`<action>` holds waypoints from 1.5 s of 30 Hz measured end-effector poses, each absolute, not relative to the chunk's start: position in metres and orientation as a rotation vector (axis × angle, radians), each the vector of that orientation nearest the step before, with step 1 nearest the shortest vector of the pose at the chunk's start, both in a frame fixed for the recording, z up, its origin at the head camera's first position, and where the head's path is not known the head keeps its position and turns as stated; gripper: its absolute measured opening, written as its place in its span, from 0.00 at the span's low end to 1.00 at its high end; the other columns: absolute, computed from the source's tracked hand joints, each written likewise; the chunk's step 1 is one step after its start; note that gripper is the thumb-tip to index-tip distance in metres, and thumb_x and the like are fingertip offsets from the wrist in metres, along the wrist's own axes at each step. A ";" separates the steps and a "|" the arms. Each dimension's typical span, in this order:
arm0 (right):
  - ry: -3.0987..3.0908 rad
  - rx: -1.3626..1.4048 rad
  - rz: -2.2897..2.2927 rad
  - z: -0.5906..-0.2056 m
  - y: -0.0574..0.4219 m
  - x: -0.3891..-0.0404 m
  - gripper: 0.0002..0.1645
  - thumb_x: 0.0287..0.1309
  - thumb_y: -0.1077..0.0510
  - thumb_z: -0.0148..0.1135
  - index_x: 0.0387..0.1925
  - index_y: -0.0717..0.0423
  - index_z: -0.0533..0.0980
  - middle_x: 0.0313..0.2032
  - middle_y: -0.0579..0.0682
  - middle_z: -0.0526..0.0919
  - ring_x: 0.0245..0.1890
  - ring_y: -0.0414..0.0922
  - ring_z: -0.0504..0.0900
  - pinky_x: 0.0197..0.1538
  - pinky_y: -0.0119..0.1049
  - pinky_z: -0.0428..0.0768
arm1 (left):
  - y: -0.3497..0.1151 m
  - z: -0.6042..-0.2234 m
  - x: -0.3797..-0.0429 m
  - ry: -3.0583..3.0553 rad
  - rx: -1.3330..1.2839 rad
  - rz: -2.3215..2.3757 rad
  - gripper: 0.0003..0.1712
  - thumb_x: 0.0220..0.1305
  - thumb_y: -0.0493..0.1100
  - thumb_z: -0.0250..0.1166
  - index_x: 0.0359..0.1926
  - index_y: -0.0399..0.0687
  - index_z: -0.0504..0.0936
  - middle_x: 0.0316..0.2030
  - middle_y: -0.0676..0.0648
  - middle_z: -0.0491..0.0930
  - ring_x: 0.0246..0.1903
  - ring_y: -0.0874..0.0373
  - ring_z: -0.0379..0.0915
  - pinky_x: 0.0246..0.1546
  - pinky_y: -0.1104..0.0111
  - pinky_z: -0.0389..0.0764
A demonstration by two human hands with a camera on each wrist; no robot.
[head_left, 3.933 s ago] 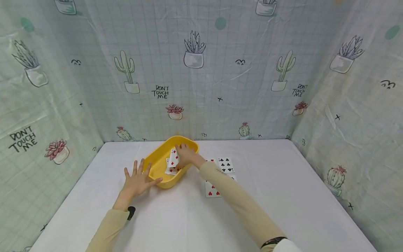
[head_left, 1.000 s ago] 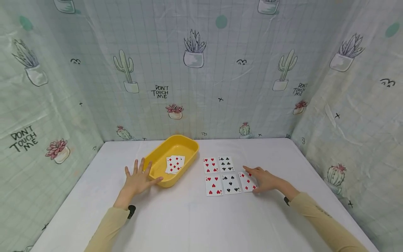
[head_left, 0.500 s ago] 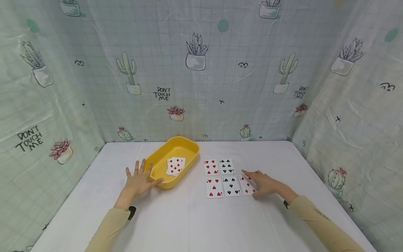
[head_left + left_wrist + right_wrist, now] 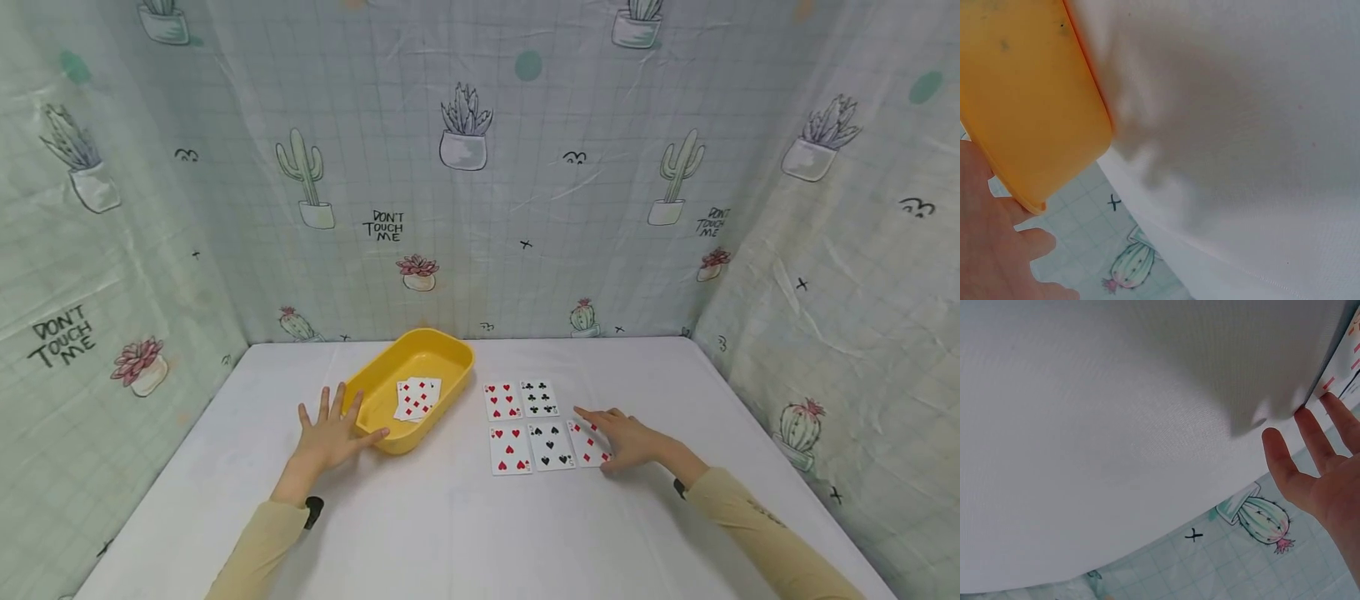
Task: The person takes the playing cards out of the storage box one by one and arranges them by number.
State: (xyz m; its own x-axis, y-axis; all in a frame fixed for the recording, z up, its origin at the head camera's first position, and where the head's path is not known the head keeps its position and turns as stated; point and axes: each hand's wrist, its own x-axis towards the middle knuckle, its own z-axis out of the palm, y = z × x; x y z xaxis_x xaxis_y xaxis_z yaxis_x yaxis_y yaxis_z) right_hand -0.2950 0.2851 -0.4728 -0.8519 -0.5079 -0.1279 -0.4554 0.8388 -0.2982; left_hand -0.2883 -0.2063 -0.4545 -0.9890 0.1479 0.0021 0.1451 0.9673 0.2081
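My left hand [image 4: 327,439] is spread at the near left end of a yellow tray [image 4: 438,422], fingertips along its rim. Diamonds playing cards [image 4: 417,399] lie overlapped on the tray floor. To the right, my right hand [image 4: 632,438] spans a diamonds card [image 4: 588,443] lying face up, forefinger near its top and thumb by its lower right corner. In the right wrist view, fingertips meet the edge of this card [image 4: 1342,365]. Its right side is partly hidden by the hand. Beside it, in the same row, are a spades card [image 4: 551,446] and a hearts card [image 4: 511,451].
Behind the front row lie another hearts card [image 4: 502,402] and a clubs card [image 4: 540,399], side by side. Everything rests on a white-covered table [image 4: 480,533]. A cactus-print curtain [image 4: 525,200] encloses the back and both sides.
The right hand, earlier inside the tray on a diamonds card, is now over the front row's right end with a diamonds card there. That card has shifted slightly left. The left hand stays put.
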 end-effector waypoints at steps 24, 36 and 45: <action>2.837 -0.806 -0.366 -0.455 0.278 -0.294 0.58 0.37 0.47 0.70 0.67 0.48 0.48 0.61 0.55 0.64 0.55 0.57 0.65 0.50 0.68 0.62 | -0.205 -0.453 -0.287 3.104 0.220 0.336 0.56 0.50 0.77 0.44 0.67 0.40 0.48 0.68 0.31 0.36 0.65 0.31 0.28 0.55 0.32 0.27; 2.820 -0.875 -0.474 -0.445 0.251 -0.308 0.54 0.44 0.47 0.67 0.68 0.45 0.46 0.63 0.53 0.63 0.58 0.55 0.63 0.54 0.60 0.64 | -0.206 -0.453 -0.287 3.110 0.228 0.333 0.57 0.50 0.77 0.44 0.67 0.39 0.48 0.68 0.31 0.36 0.65 0.31 0.27 0.54 0.32 0.26; 2.861 -1.030 -0.410 -0.431 0.218 -0.326 0.50 0.50 0.44 0.60 0.68 0.53 0.47 0.61 0.54 0.66 0.59 0.55 0.63 0.54 0.65 0.62 | -0.209 -0.456 -0.290 3.102 0.222 0.332 0.57 0.49 0.77 0.44 0.67 0.39 0.49 0.67 0.31 0.36 0.65 0.30 0.28 0.54 0.32 0.25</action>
State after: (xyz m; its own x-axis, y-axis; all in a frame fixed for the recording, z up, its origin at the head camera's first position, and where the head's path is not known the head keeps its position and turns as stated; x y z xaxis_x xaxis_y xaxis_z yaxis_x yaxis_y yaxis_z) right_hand -0.3261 0.2177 -0.4311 -0.7723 -0.6348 0.0214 -0.6153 0.7393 -0.2736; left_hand -0.2895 -0.2090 -0.4556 -0.9898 0.1423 0.0015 0.1394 0.9674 0.2113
